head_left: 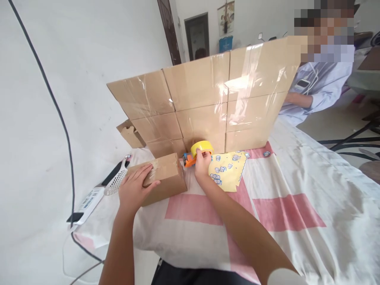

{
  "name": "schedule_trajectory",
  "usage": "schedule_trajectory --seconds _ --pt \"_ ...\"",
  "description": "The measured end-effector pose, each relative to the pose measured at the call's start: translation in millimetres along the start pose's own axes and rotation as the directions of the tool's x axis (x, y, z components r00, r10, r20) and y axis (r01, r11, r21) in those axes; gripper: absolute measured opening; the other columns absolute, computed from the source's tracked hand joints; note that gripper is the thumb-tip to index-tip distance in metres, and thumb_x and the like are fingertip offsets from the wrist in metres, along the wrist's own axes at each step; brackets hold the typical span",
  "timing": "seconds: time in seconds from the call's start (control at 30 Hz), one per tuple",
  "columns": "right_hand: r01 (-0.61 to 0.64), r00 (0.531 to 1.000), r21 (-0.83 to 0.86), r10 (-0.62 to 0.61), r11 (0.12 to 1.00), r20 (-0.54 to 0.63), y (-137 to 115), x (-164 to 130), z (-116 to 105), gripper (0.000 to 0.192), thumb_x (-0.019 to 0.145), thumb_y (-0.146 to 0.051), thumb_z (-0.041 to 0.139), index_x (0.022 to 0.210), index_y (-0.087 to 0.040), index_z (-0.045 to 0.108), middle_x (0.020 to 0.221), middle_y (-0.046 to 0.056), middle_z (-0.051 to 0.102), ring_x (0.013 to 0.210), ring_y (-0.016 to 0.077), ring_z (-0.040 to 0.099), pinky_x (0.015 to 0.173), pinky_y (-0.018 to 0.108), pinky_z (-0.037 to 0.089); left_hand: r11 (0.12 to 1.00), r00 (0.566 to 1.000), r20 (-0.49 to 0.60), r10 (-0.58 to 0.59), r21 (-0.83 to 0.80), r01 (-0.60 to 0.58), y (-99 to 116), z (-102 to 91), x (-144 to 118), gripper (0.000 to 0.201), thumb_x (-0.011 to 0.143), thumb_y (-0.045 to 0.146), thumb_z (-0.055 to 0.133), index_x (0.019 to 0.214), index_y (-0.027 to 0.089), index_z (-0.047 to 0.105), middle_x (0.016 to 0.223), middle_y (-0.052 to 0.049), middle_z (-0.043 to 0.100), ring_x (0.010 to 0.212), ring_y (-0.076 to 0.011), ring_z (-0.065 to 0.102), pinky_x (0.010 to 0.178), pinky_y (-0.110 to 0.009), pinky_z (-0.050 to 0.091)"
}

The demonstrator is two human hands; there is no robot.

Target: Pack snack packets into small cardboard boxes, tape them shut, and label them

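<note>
Right now my left hand (135, 188) lies flat and open on the box (162, 178), a small brown cardboard carton, rectangular, its top glossy with clear tape; the palm covers the near left part of the lid and the fingers point toward the far right corner. My right hand (202, 164) is closed around the dispenser (196, 155), an orange plastic tape gun carrying a yellow roll, round and smooth, which sits just beside the box's far right corner, between the box and the wall of cartons. That wall (204, 103) is a stack of larger cardboard boxes, matte brown with shiny tape strips running along the seams, and it stands well behind both hands. Just right of my right hand lies a yellow cloth (228, 172) printed with small blue-and-white figures; I cannot read any writing on it. Everything rests on a bedsheet (282, 190), soft and wrinkled, white with pink rectangles. Left of the box I see a white perforated scoop (117, 180) and, nearer the edge, a white power strip (87, 204) with a printed label too small to read. A black cable (63, 130) runs down the white wall. Behind the stack, on the right, a person in a pale blue sleeve (322, 93) sits.
</note>
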State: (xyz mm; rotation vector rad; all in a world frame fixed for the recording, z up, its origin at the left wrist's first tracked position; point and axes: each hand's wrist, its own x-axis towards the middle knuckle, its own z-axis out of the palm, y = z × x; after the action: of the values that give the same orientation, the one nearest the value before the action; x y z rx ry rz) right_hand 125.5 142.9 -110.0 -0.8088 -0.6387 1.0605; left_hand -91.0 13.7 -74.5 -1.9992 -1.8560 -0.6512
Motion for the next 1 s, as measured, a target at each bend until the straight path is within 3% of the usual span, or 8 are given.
schedule_trajectory --seconds 0.1,0.2,0.33,0.43,0.53,0.7,0.87,1.0 --pt "0.07 0.997 0.062 -0.068 0.996 -0.035 -37 -10 2 0.034 0.076 -0.05 0.071 0.085 -0.024 0.053 0.087 0.002 0.068 0.086 0.0189 0.066 0.082 0.035 0.056 0.999 0.999 -0.036 0.034 -0.019 -0.035 -7 5.4 2 0.055 0.092 0.061 0.056 0.135 0.028 0.065 0.138 -0.006 0.067 0.128 -0.0319 0.063 0.105 -0.044 0.045" --pt "0.14 0.984 0.119 -0.151 0.983 0.09 -76 -17 1 0.031 0.08 -0.048 0.074 0.092 -0.023 0.06 0.097 0.007 0.074 0.093 0.023 0.072 0.086 0.04 0.059 0.993 0.999 -0.032 0.041 -0.108 -0.044 -18 6.9 5 0.051 0.091 0.059 0.058 0.131 0.03 0.068 0.136 -0.005 0.068 0.129 -0.0317 0.062 0.109 -0.045 0.044" --pt "0.169 0.943 0.156 -0.206 0.973 0.262 -118 -23 2 0.025 0.087 -0.045 0.071 0.093 -0.023 0.063 0.094 0.006 0.076 0.094 0.0243 0.075 0.085 0.041 0.062 0.923 0.999 0.021 0.045 -0.384 -0.034 -24 -2.0 10 0.036 0.095 0.048 0.057 0.121 0.029 0.074 0.13 -0.003 0.072 0.132 -0.0276 0.06 0.114 -0.044 0.045" --pt "0.098 0.911 0.166 -0.156 0.981 0.381 -138 -29 4 0.025 0.093 -0.047 0.064 0.097 -0.023 0.063 0.092 0.005 0.076 0.088 0.0235 0.076 0.084 0.042 0.063 0.843 0.992 -0.103 0.078 -0.524 -0.121 2 -15.6 16 0.03 0.096 0.039 0.059 0.119 0.026 0.073 0.13 -0.006 0.072 0.132 -0.0266 0.06 0.115 -0.046 0.045" --pt "0.081 0.878 0.131 -0.133 0.988 0.46 -147 -38 6 0.026 0.095 -0.05 0.061 0.098 -0.023 0.062 0.084 0.004 0.075 0.083 0.0224 0.075 0.08 0.04 0.063 0.788 0.964 -0.241 0.116 -0.569 -0.237 54 -26.0 25 0.036 0.097 0.04 0.057 0.129 0.024 0.065 0.14 -0.009 0.065 0.134 -0.0272 0.057 0.116 -0.049 0.043" --pt "0.048 0.844 0.114 -0.102 0.992 0.526 -143 -47 8 0.025 0.095 -0.049 0.063 0.092 -0.025 0.058 0.078 0.0 0.069 0.07 0.0171 0.068 0.063 0.031 0.057 0.799 0.993 -0.069 0.098 -0.59 -0.12 124 -19.0 47 0.026 0.096 0.04 0.058 0.114 0.023 0.066 0.145 -0.01 0.058 0.136 -0.0287 0.049 0.114 -0.051 0.04" --pt "0.122 0.852 0.022 -0.116 0.992 0.511 -132 -33 5 0.024 0.095 -0.047 0.063 0.095 -0.024 0.056 0.074 -0.003 0.063 0.067 0.0137 0.063 0.061 0.028 0.054 0.66 0.982 -0.015 0.19 -0.739 -0.139 139 8.9 59 0.015 0.095 0.032 0.061 0.093 0.027 0.075 0.132 -0.007 0.063 0.133 -0.0265 0.048 0.114 -0.048 0.04" --pt "0.265 0.821 -0.099 -0.17 0.959 0.545 -132 -20 0 0.024 0.095 -0.045 0.063 0.09 -0.023 0.056 0.074 -0.002 0.064 0.065 0.0138 0.062 0.059 0.028 0.052 0.556 0.99 0.013 0.139 -0.829 -0.067 143 18.9 60 0.017 0.096 0.031 0.061 0.093 0.028 0.077 0.131 -0.006 0.064 0.129 -0.0258 0.05 0.114 -0.049 0.038"
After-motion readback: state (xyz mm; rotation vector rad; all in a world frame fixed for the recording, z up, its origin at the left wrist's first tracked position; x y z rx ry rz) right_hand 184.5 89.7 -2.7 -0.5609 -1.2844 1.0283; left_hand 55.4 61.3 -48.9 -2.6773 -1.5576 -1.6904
